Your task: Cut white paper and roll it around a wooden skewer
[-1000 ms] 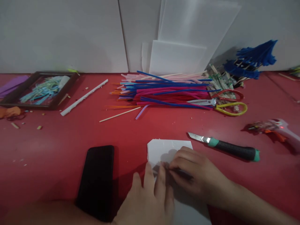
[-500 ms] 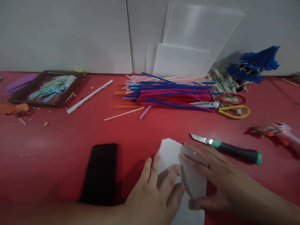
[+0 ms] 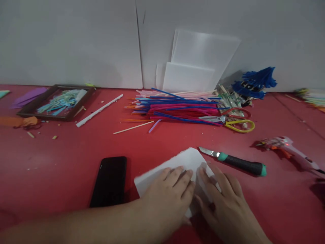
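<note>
A sheet of white paper (image 3: 182,157) lies at an angle on the red table near its front. Across its middle rests my left hand (image 3: 171,196), fingers stretched out and pressing on the surface. My right hand (image 3: 223,198) touches the paper's right part with its fingers apart and the thumb toward the left hand. Part of the sheet is hidden under both hands. Just beyond the right hand is a utility knife (image 3: 238,163) with a black and green handle, its blade pointing left near the paper's far corner.
A black phone (image 3: 109,181) lies left of the paper. Farther back are a bundle of pipe cleaners (image 3: 177,105), scissors (image 3: 237,120) and a brown frame (image 3: 48,117). A glue gun (image 3: 286,147) sits at right. White sheets (image 3: 203,51) lean on the wall.
The paper has turned, and its left part now reaches farther out beyond my left hand. Both hands have shifted with it. The camera view has tilted up slightly.
</note>
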The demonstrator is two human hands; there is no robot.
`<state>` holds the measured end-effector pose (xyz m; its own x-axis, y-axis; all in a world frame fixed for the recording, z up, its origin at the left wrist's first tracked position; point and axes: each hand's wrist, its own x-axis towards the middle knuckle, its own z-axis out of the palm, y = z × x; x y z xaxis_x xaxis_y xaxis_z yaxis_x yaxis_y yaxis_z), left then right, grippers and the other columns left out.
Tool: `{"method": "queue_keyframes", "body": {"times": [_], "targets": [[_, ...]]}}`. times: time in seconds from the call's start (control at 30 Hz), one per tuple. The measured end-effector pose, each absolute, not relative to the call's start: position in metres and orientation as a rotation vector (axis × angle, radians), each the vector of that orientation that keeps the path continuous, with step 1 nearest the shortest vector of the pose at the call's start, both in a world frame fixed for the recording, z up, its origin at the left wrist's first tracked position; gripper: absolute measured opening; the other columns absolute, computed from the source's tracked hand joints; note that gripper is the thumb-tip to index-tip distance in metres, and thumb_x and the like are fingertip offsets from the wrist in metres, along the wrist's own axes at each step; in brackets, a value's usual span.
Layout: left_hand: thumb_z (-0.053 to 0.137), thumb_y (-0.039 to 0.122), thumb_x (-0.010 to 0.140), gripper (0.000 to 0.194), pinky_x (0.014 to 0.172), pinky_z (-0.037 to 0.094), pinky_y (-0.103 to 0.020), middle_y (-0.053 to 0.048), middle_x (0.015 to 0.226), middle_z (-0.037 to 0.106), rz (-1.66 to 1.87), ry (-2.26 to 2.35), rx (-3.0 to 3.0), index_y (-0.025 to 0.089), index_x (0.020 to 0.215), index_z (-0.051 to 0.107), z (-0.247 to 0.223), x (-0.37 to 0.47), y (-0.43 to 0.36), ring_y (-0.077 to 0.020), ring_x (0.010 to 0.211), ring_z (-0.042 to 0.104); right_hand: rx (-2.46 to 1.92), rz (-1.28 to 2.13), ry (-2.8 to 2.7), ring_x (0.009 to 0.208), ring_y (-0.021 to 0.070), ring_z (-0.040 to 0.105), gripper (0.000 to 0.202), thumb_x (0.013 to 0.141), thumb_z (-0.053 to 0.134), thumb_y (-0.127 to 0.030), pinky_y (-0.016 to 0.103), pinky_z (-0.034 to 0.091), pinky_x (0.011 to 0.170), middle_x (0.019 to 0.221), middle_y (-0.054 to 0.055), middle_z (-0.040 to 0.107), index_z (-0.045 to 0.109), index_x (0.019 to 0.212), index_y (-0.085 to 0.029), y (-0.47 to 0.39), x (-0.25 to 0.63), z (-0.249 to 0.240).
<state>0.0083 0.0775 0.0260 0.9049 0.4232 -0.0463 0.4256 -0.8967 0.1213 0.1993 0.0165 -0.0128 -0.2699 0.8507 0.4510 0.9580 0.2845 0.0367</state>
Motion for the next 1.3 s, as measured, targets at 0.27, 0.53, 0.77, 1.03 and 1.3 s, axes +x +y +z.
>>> {"method": "queue_keyframes", "body": {"times": [0.27, 0.53, 0.77, 1.03, 1.3], "targets": [[0.063, 0.032, 0.093, 0.075, 0.11, 0.042, -0.046, -0.021, 0.151, 0.042, 0.137, 0.626, 2.879, 0.004, 0.15, 0.024, 0.013, 0.003, 0.07, -0.0316, 0.139, 0.042, -1.645, -0.252, -2.259, 0.111, 0.0367, 0.059, 0.041, 0.082, 0.05, -0.022, 0.051, 0.055, 0.083, 0.123, 0.026, 0.062, 0.066, 0.116, -0.005, 0.001, 0.178, -0.013], [0.071, 0.022, 0.086, 0.108, 0.084, 0.056, -0.047, -0.027, 0.137, 0.056, -0.004, 0.712, 2.504, 0.013, 0.152, -0.013, 0.033, -0.005, 0.087, -0.0355, 0.117, 0.063, -1.33, 0.219, -2.201, 0.08, 0.0145, 0.068, 0.03, 0.091, 0.04, -0.007, 0.023, 0.057, 0.068, 0.09, 0.007, 0.073, 0.066, 0.102, -0.017, 0.037, 0.207, 0.018], [0.079, 0.022, 0.079, 0.108, 0.095, 0.05, -0.039, -0.02, 0.149, 0.047, -0.042, 0.693, 2.259, 0.016, 0.157, 0.004, 0.065, -0.005, 0.127, -0.0308, 0.124, 0.058, -1.011, 0.497, -2.559, 0.087, 0.0182, 0.062, 0.029, 0.09, 0.045, -0.006, 0.03, 0.052, 0.074, 0.1, 0.008, 0.069, 0.069, 0.1, -0.021, 0.073, 0.21, 0.02], [0.088, 0.029, 0.069, 0.06, 0.094, 0.05, -0.05, -0.017, 0.135, 0.06, -0.254, 0.917, 2.759, 0.018, 0.123, 0.064, 0.065, -0.013, 0.156, -0.0363, 0.123, 0.057, -1.083, 0.501, -2.573, 0.071, 0.0135, 0.056, 0.028, 0.098, 0.042, -0.012, 0.025, 0.047, 0.063, 0.084, 0.002, 0.063, 0.066, 0.087, -0.019, 0.087, 0.21, 0.024], [0.081, 0.028, 0.077, 0.055, 0.072, 0.057, -0.042, -0.015, 0.123, 0.064, -0.558, 1.03, 2.775, 0.025, 0.128, 0.062, 0.069, -0.003, 0.122, -0.0316, 0.097, 0.066, -1.183, 0.318, -2.314, 0.073, 0.0126, 0.062, 0.025, 0.099, 0.046, -0.015, 0.024, 0.052, 0.066, 0.082, 0.003, 0.066, 0.069, 0.093, -0.021, 0.083, 0.225, 0.01]]}}
